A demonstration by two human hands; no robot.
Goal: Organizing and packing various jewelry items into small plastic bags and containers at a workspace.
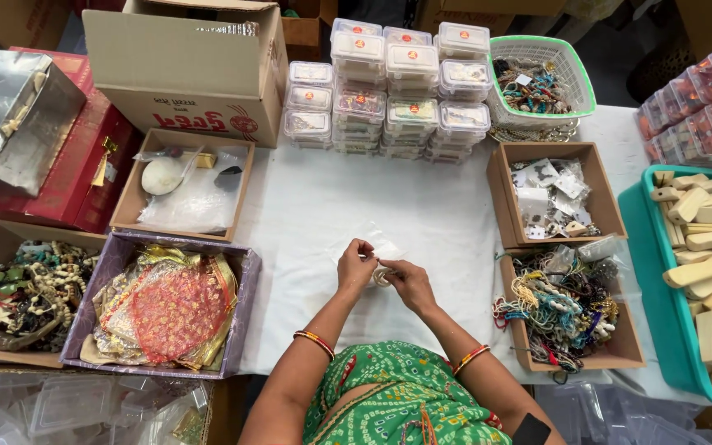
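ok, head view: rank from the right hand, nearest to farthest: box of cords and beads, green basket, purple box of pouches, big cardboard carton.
From the right hand:
1. Box of cords and beads, just to its right.
2. Purple box of pouches, across on the left.
3. Green basket, far edge, right.
4. Big cardboard carton, far edge, left.

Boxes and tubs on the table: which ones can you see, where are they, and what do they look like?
Big cardboard box: top left, brown, red print on its side.
Clear plastic tubs: stacked top middle, small orange stickers on some lids.
Orange-tinted tubs: stacked far right.
Red box: left edge, flat.
Clear pouch: middle, beside both hands, left hand, right hand.
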